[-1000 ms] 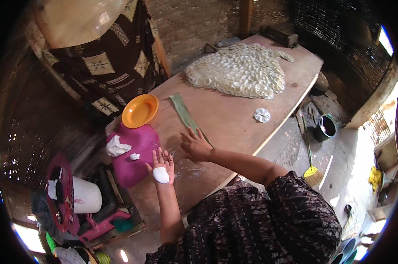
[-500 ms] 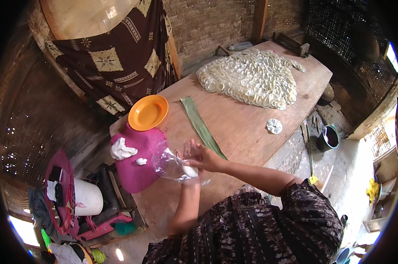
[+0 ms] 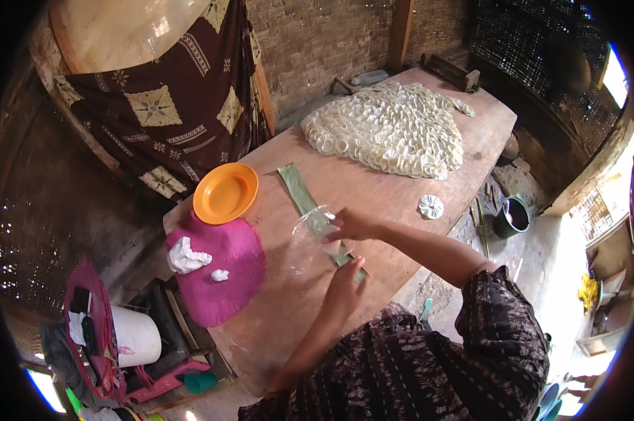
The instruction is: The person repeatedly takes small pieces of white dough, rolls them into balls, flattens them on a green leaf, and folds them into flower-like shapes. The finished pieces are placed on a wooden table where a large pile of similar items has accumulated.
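A clear plastic sheet hangs over the table and the green leaf strip, pinched by my right hand. Something white shows by the right fingertips, partly hidden, possibly a piece of dough. My left hand is nearer me, at the near end of the leaf strip, fingers apart and nothing plainly in them. Left of the plastic, a larger white dough lump and a smaller dough piece lie on a magenta mat.
An orange bowl stands on the table behind the mat. Many pale round pleated pieces cover its far part; one white pleated disc lies apart. A white bucket is at left, a dark bucket at right on the floor.
My hands have moved right from beside the mat to over the leaf strip, the plastic sheet with them. They have drawn apart, and the white lump is now mostly hidden.
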`<state>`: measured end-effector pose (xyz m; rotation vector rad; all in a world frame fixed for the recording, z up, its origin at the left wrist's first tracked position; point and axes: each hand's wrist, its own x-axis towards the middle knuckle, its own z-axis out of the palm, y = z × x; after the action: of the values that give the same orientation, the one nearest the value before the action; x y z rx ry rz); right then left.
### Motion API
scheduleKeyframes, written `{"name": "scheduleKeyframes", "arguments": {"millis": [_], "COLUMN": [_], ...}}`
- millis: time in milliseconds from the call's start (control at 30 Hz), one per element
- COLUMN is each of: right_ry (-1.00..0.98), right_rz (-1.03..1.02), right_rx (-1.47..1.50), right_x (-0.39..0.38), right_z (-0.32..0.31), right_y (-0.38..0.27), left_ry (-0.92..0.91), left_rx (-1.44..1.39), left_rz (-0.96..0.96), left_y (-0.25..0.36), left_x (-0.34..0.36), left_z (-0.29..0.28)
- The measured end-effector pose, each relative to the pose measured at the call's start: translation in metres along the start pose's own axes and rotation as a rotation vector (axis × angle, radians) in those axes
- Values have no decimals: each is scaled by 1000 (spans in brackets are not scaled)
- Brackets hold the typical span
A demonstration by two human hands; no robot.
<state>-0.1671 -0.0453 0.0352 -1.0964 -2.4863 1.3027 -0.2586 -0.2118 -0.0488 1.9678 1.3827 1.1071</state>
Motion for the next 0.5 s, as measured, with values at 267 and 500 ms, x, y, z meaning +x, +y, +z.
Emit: {"name": "scheduleKeyframes", "arguments": {"millis": [267, 500], "right_ry": [24, -22], "right_rz": [-210, -236], "right_rx": [-625, -664], "right_x": [-7, 19], "right_z": [37, 19], "right_y": [66, 64], "left_ry": [-239, -224], "left_rx": [568, 598], "left_rz": [29, 41], "left_y": [12, 11], "left_x": [-5, -2], "left_z": [9, 20]}}
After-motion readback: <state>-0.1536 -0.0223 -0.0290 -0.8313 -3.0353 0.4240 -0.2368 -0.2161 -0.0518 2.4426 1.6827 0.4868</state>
